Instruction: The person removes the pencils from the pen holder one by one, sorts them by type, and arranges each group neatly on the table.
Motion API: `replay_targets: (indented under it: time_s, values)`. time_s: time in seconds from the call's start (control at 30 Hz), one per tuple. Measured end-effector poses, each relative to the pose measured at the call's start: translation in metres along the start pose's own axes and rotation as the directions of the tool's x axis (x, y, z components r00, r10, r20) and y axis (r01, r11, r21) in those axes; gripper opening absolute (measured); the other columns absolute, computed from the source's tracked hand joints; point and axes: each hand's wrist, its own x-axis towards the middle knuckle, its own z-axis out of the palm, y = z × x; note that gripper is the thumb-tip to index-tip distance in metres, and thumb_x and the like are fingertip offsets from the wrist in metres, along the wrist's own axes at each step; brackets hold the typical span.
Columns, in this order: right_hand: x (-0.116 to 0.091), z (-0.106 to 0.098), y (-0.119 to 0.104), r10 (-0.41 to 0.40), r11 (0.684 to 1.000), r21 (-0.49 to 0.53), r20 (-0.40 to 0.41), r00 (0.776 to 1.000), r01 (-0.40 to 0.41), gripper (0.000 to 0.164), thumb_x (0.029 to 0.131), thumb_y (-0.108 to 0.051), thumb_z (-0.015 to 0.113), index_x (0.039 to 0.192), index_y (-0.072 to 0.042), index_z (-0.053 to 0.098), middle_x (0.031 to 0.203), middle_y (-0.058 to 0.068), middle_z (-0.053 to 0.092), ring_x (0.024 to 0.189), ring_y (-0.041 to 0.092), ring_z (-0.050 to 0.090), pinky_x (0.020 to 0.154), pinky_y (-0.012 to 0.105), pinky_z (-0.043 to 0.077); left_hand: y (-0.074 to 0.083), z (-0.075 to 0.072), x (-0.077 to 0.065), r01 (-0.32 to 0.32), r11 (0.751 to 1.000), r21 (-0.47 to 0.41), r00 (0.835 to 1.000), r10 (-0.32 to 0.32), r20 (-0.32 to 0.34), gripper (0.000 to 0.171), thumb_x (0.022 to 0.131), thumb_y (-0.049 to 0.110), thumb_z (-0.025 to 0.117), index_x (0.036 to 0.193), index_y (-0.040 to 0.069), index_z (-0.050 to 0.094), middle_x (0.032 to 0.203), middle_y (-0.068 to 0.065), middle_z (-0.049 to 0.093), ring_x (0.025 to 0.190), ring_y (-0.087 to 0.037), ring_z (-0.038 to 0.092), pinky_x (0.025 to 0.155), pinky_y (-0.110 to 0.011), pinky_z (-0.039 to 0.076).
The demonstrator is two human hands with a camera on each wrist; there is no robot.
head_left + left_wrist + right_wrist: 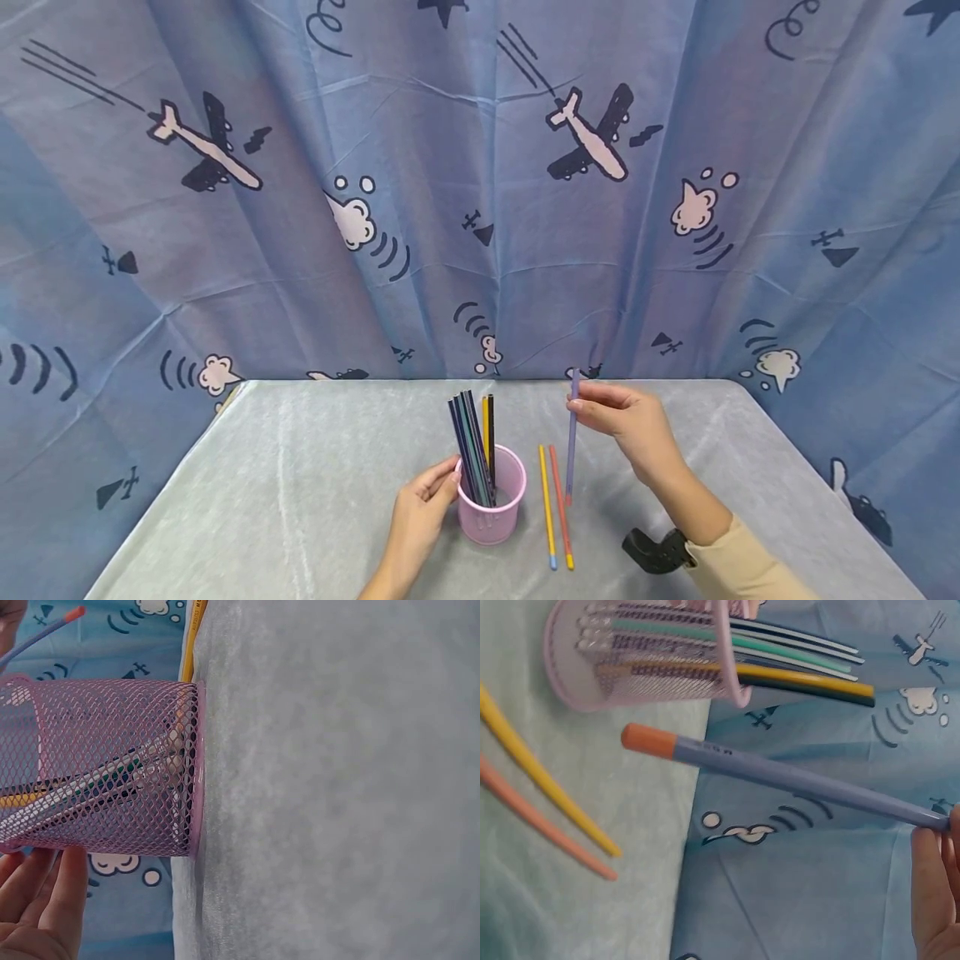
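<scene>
Curtain [480, 208] in blue and mauve, printed with planes and puffs of cloud, fills the whole back of my view. In front of it lies the surface [337, 475], pale grey and faintly creased. A beige sleeve [742, 562] covers my right forearm, and a black device [654, 552] sits at that wrist.

Of my two hands, the right hand [626, 421] is raised over the surface and pinches the purple pencil between thumb and fingers near its upper end. My left hand [423, 504] has its fingers fairly straight, their tips resting against the side of the cup near the rim.

The cup [487, 527], pink and of open mesh, stands upright on the surface between my hands. Inside it is a bundle [468, 446] of pencils, most of them dark, with a green and a yellow among them; they lean toward my left and rise well past the rim.

The purple pencil [572, 450] hangs almost upright in the air to the right of the cup, its orange end down. Below my right hand, the yellow pencil [547, 507] and the red pencil [561, 508] lie nearly side by side on the surface, apart from the cup. The yellow one has a blue end toward me, the red one a yellow end.
</scene>
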Motion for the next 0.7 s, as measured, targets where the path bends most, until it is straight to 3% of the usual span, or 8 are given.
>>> replay_targets:
  time_s: [0.2,0.5,0.7]
  values:
    - [0.001,-0.007,0.006,0.035,0.999,-0.042,0.001,0.999,-0.035,0.048,0.090,-0.013,0.073,0.129,0.012,0.059,0.091,-0.017,0.075,0.087,-0.002,0.071,0.083,0.018,0.060,0.000,0.000,0.000,0.001,1.000,0.015,1.000,-0.001,-0.008,0.041,0.098,0.018,0.062,0.130,-0.009,0.059,0.126,-0.024,0.066,0.106,-0.010,0.069,0.090,-0.017,0.057]
    - [0.007,-0.010,0.018,0.130,0.991,0.001,0.000,0.991,-0.130,0.048,0.089,-0.010,0.074,0.127,0.014,0.058,0.091,-0.009,0.076,0.084,0.000,0.072,0.082,0.020,0.061,-0.002,-0.001,0.001,0.011,1.000,0.019,1.000,-0.011,-0.006,0.042,0.098,0.019,0.063,0.129,-0.008,0.060,0.125,-0.024,0.067,0.105,-0.010,0.070,0.091,-0.018,0.058]
    - [0.009,-0.011,0.030,0.162,0.986,-0.028,0.010,0.987,-0.162,0.049,0.089,-0.009,0.074,0.128,0.016,0.056,0.094,-0.005,0.076,0.083,0.000,0.071,0.082,0.021,0.061,-0.003,0.000,0.002,0.008,1.000,0.015,1.000,-0.007,-0.004,0.042,0.098,0.020,0.063,0.129,-0.007,0.060,0.126,-0.023,0.067,0.105,-0.006,0.069,0.091,-0.018,0.057]
